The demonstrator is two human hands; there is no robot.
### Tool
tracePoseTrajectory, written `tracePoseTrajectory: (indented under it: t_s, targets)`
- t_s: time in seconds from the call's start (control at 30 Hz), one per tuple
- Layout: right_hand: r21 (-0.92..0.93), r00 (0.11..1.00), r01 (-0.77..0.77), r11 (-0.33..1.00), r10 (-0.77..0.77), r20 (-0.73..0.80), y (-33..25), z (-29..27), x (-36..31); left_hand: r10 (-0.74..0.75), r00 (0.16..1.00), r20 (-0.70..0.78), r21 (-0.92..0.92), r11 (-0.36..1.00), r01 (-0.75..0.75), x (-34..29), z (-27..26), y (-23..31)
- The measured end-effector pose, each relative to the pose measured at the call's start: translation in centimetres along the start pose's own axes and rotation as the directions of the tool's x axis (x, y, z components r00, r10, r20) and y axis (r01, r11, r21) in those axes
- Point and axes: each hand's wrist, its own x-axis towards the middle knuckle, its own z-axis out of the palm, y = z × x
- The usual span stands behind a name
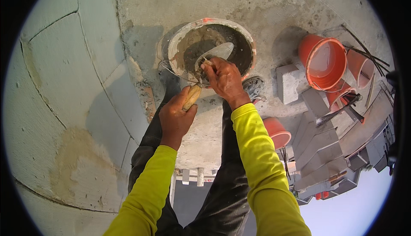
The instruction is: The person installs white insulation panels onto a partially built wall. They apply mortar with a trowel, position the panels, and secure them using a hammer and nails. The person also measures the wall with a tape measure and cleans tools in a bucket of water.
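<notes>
The fingers of our left hand [175, 117] are clamped around the wooden handle [192, 97] of a trowel [216, 53]. Its long axis runs from 7 o'clock up toward 1 o'clock, with the flat, grey, rounded blade pointing into the mortar pan [211, 50]. Our right hand [224, 78] has its fingers closed together on the blade near its neck, smeared with wet mortar. The pan is round, crusted and rough. At 3 o'clock stand smooth orange buckets [323, 62] beside grey blocks [291, 82].
</notes>
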Motion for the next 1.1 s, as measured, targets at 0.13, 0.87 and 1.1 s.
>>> tracePoseTrajectory:
  t_s: [0.13, 0.87, 1.1]
  targets:
    - [0.22, 0.938, -0.345, 0.912, 0.342, 0.052, -0.7, -0.3, -0.1, 0.031, 1.0, 0.005, 0.044, 0.999, -0.031, 0.1, 0.0, -0.3]
    - [0.132, 0.942, -0.336, 0.933, 0.337, 0.014, -0.1, -0.1, -0.9, -0.003, 0.999, 0.04, 0.015, 1.0, 0.003, -0.5, -0.1, 0.0]
    - [0.16, 0.965, -0.169, 0.972, 0.196, -0.174, 3.3, -1.4, -0.8, -0.274, 0.954, 0.12, -0.392, 0.87, 0.299, -0.5, 0.0, 0.2]
